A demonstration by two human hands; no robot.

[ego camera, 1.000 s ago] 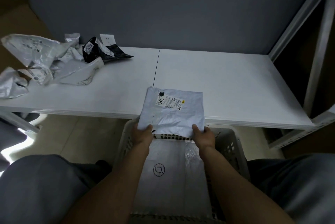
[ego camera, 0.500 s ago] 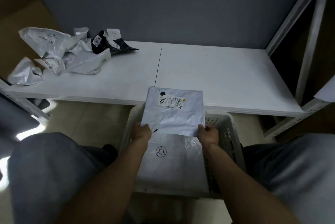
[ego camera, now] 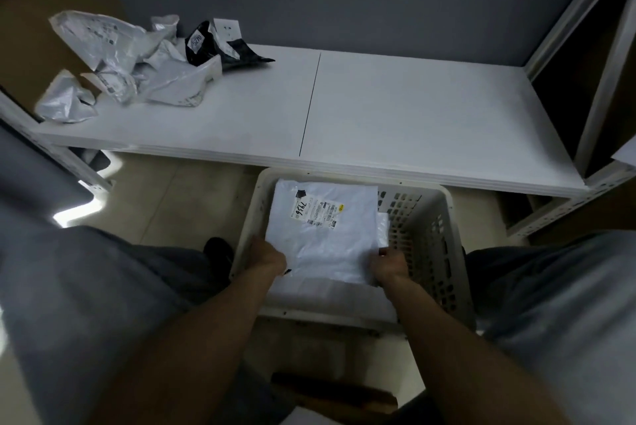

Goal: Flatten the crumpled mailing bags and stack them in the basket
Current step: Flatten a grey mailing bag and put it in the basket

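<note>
Flat white bag [ego camera: 327, 228] down in the basket [ego camera: 444, 252] atop the stack — left hand [ego camera: 266, 257] holds its 7 o'clock corner, right hand [ego camera: 390, 264] pinches the 5 o'clock corner. Crumpled bags [ego camera: 130, 63] at 10 o'clock on the shelf [ego camera: 413, 115].

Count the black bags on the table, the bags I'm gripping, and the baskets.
Black bag on the table: 1
Labelled white bag, gripped by left hand and right hand: 1
Basket: 1
Total: 3
The pale crumpled pile overlaps too much to count.
</note>
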